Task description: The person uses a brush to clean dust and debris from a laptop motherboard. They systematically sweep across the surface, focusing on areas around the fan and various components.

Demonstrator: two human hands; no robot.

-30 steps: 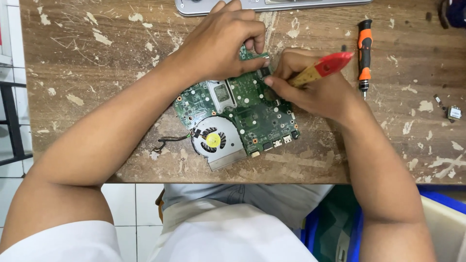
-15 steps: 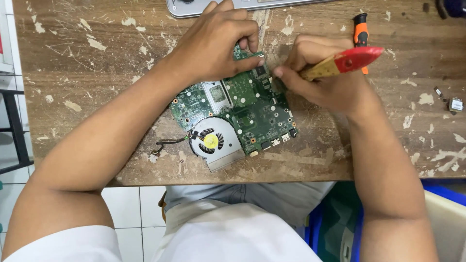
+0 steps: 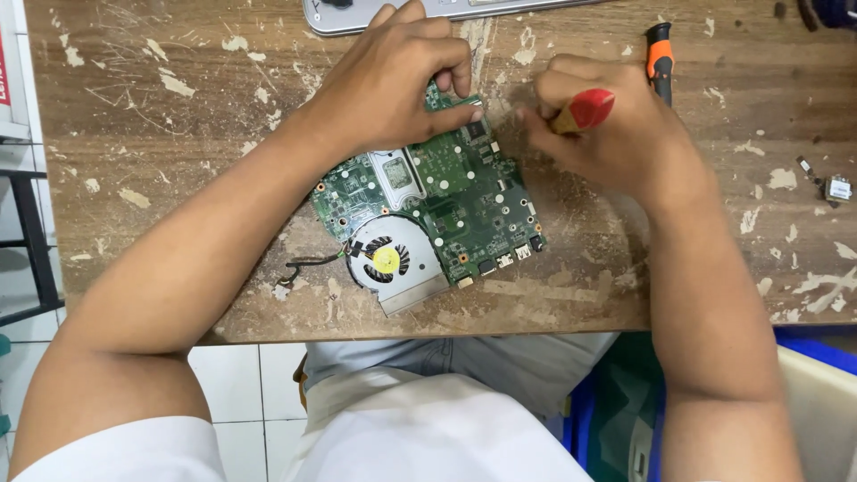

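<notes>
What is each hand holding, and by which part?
Left hand pins the green circuit board by its far edge; right hand grips a screwdriver by its red handle.

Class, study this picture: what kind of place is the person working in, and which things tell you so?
Probably an electronics repair bench. A bare green circuit board with its cooling fan lies on a worn wooden table, the right hand holds a red-handled screwdriver, and a second screwdriver lies nearby.
</notes>
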